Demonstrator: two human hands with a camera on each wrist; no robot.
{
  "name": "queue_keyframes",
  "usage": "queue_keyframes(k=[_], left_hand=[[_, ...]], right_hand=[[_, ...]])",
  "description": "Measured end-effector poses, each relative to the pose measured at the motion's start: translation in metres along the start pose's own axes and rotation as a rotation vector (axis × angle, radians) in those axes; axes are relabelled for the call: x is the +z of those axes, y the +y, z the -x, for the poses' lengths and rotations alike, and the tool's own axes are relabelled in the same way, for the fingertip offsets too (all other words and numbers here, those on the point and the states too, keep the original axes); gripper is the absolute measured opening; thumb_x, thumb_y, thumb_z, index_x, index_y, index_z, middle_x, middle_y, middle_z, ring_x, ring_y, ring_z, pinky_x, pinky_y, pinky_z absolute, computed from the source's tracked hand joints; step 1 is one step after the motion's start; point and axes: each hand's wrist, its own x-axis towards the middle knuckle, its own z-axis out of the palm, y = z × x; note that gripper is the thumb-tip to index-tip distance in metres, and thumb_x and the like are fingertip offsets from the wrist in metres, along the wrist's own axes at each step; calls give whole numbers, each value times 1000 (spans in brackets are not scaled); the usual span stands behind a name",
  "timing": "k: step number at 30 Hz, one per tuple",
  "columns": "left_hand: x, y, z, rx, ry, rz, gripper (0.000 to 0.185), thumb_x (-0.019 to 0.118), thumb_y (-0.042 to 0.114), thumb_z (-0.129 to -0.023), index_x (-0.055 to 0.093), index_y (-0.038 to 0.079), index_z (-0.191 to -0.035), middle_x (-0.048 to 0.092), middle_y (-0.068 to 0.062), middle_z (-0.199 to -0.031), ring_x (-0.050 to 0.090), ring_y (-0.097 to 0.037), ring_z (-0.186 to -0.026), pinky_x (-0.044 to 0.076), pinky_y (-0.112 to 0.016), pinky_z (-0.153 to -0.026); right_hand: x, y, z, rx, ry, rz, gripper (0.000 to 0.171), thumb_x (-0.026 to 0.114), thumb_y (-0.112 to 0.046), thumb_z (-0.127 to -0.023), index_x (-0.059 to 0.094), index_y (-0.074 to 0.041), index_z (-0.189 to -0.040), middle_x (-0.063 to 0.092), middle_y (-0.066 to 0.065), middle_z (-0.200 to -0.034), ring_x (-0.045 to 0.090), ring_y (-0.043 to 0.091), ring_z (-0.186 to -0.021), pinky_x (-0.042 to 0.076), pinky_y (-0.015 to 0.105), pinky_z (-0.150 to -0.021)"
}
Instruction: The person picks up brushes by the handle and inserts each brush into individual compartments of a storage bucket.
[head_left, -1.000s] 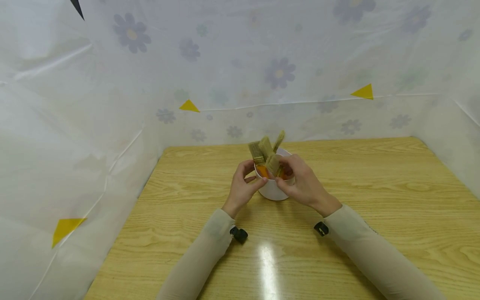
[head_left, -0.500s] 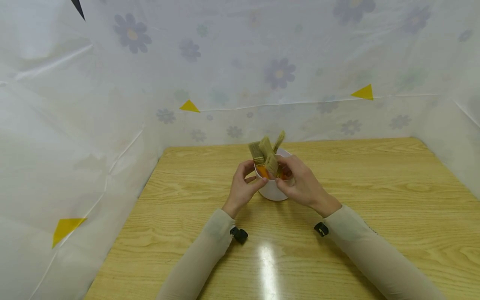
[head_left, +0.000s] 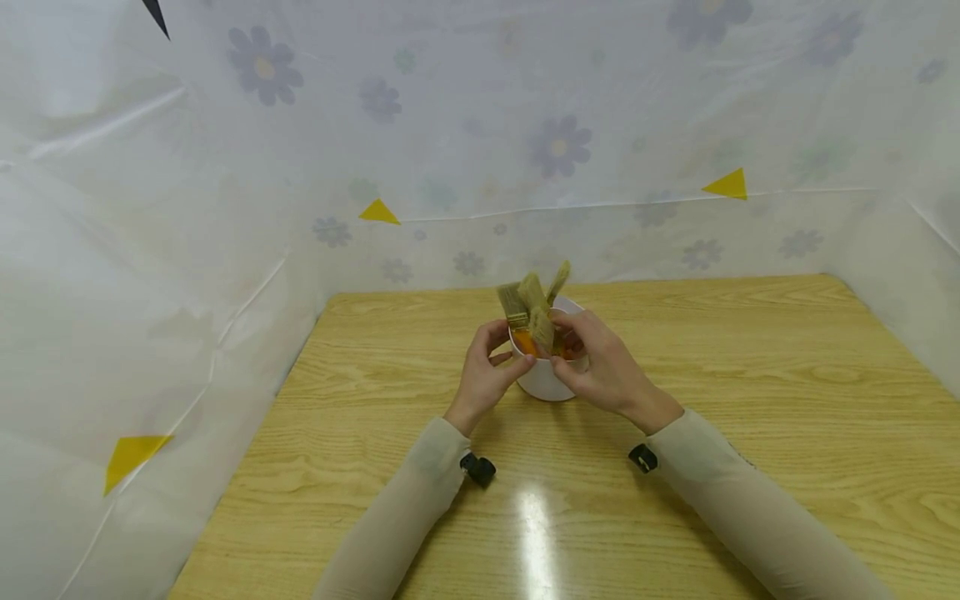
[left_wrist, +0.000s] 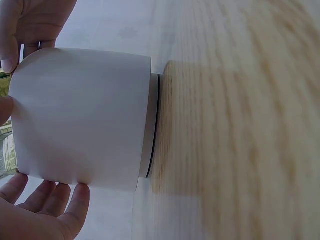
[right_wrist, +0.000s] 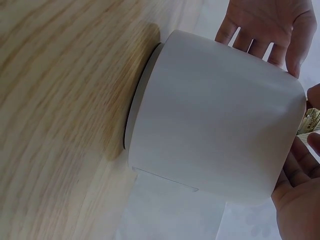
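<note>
A white tub [head_left: 550,385] stands on the table, holding several paintbrushes [head_left: 532,293] with their pale bristles upward and orange handles down inside. My left hand [head_left: 486,373] grips the tub from the left, thumb at the near rim and fingers along its side, as the right wrist view shows [right_wrist: 270,22]. At the near right of the rim my right hand [head_left: 606,367] pinches a paintbrush [head_left: 542,330] whose bristles lean slightly left. Much of that brush is hidden by the tub wall and fingers. In the left wrist view, the tub [left_wrist: 82,120] sits upright on its narrower base.
The wood-grain table [head_left: 735,375] spreads around the tub. Behind it hangs a white flower-print sheet [head_left: 465,125] with yellow tape pieces [head_left: 726,184]; another white sheet [head_left: 135,292] hangs at the left.
The pinched paintbrush has turned, its bristles swinging left and more upright beside the others. Both hands and the tub have stayed in place.
</note>
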Motion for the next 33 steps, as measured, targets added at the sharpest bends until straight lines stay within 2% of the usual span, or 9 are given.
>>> queue_keyframes(k=[10,25,33], left_hand=[[0,-1,0,0,4,6,58,68,7,-88,39,-2,-137,42,-17,-138,40,-34,-129,37,-53,-103],[0,0,0,1,-16,0,59,67,9,-89,38,-3,-138,41,-19,-139,40,-34,-129,36,-55,-103],[1,0,1,-1,-7,5,59,68,8,-88,39,-3,-137,42,-20,-138,40,-35,-129,36,-54,-103]], right_hand=[[0,0,1,-9,16,-12,53,69,-7,-82,50,-6,-132,55,7,-101,56,16,-81,53,30,-65],[-2,1,3,-15,19,8,49,69,-11,-83,53,-6,-128,55,5,-103,55,17,-86,54,30,-68],[-5,1,5,-16,32,25,49,69,-12,-82,53,-5,-128,56,9,-104,55,20,-87,52,35,-70]])
